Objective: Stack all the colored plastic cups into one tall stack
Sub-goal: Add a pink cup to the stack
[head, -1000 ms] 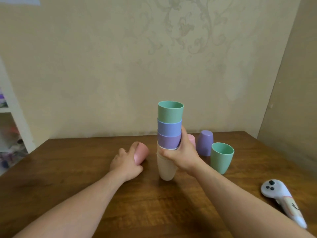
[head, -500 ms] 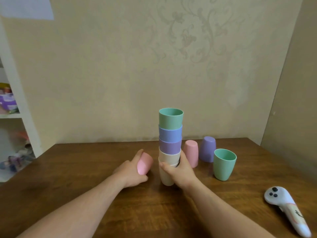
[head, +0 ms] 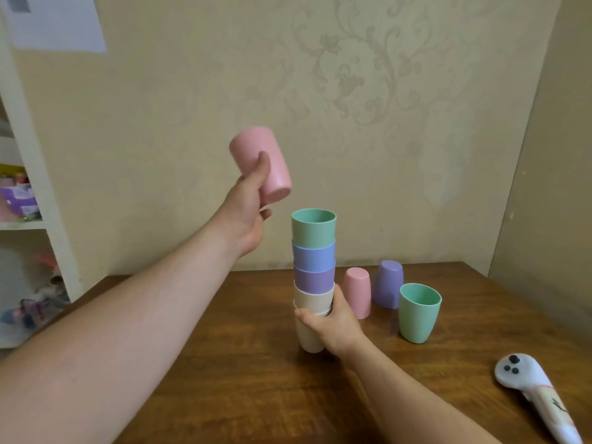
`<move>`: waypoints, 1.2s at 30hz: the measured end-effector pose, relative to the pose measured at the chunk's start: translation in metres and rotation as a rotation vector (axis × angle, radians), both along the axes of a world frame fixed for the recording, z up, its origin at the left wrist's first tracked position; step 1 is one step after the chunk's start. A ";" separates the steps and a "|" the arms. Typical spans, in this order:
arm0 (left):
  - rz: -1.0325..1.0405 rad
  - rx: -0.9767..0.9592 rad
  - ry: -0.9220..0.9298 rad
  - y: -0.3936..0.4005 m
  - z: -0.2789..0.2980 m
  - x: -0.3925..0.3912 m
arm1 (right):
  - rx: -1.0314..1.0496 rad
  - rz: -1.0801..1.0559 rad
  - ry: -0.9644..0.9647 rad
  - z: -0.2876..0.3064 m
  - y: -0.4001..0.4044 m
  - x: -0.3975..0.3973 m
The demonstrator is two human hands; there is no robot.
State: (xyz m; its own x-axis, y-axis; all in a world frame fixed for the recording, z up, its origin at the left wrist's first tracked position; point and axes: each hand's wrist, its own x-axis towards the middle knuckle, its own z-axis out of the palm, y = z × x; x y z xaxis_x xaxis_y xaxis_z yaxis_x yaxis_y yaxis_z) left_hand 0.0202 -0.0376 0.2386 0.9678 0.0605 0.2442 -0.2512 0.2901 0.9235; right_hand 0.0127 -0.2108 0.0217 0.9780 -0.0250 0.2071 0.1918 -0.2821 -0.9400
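Note:
A stack of cups (head: 314, 270) stands on the wooden table (head: 256, 379): cream cups at the bottom, then purple, blue and a green one on top, mouths up. My right hand (head: 333, 325) is wrapped around the cream cups low on the stack. My left hand (head: 248, 206) holds a pink cup (head: 261, 163) in the air, tilted, up and to the left of the stack's top. To the right of the stack a second pink cup (head: 357, 293) and a purple cup (head: 388, 283) stand upside down, and a green cup (head: 419, 312) stands mouth up.
A white handheld controller (head: 531, 392) lies at the table's front right. A white shelf unit (head: 28, 193) with small items stands at the left. The wallpapered wall runs behind the table, with a side wall at the right.
My left hand lifted the pink cup from the table up to above and left of the stack. My right hand slid lower on the stack and stayed on the cream cups.

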 end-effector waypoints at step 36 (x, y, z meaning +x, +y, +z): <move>-0.036 0.350 -0.160 -0.040 -0.070 0.018 | -0.036 0.031 -0.007 0.001 -0.004 -0.001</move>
